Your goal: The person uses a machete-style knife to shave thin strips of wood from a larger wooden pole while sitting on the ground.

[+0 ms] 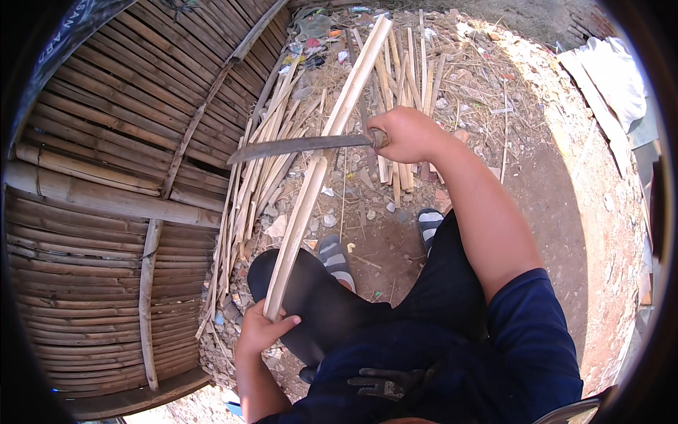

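Note:
My left hand [261,331] is closed round the near end of a long split bamboo piece [298,222], pale and hollowed like a trough, with the thumb lying across its side. The piece slants up and away past my knee to the far side. In my right hand [406,136] is the short handle of a machete [300,147]. Its dark, slightly curved blade points left and lies across the bamboo around mid-length, hiding part of it. Whether the edge has bitten into the bamboo I cannot tell.
A wall of bamboo slats [106,127] rises at my left. Beside it lies a heap of thin split strips [247,205], and another bundle of strips [402,78] lies ahead. Stones and litter cover the ground. My sandalled feet [335,260] are below. White cloth [613,78] hangs at far right.

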`<state>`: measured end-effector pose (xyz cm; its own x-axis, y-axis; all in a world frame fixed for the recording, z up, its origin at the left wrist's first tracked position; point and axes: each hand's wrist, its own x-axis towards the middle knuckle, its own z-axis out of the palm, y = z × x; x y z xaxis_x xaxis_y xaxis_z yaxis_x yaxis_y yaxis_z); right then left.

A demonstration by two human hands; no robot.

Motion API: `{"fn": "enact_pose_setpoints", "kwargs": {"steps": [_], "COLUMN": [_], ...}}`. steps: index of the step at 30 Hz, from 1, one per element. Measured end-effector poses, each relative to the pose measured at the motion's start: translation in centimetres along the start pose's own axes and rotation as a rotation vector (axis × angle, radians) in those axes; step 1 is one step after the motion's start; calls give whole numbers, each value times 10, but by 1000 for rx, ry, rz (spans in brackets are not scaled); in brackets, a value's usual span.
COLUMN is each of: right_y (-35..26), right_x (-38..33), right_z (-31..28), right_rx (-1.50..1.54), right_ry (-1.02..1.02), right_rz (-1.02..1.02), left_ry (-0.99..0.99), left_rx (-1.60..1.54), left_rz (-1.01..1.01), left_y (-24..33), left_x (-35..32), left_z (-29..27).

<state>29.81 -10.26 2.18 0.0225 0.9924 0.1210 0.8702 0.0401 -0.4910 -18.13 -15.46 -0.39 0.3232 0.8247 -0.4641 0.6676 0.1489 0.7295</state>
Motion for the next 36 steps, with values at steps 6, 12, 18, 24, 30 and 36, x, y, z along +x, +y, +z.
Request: {"fn": "enact_pose_setpoints", "kwargs": {"steps": [6,12,18,24,30,36], "right_y": [25,-34,-23,-5,-13,32], "right_x": [0,-14,-13,-13,-17,3], "right_z": [-1,2,-10,-31,-10,-7], "right_rx": [46,-121,-131,-137,-256,-105], "right_ry": [234,-39,125,185,-30,112], "right_rz": [176,-108,-94,172,71,193], "left_ry": [12,-62,-224,-180,-300,-319], "left_rx": [37,-72,-252,-225,-335,-364], "left_rz": [-5,39,59,165,146,123], "left_y": [10,5,48,125,137,129], "left_x": [-1,-4,16,87,128,126], "left_z": [2,-1,14,39,82,90]}}
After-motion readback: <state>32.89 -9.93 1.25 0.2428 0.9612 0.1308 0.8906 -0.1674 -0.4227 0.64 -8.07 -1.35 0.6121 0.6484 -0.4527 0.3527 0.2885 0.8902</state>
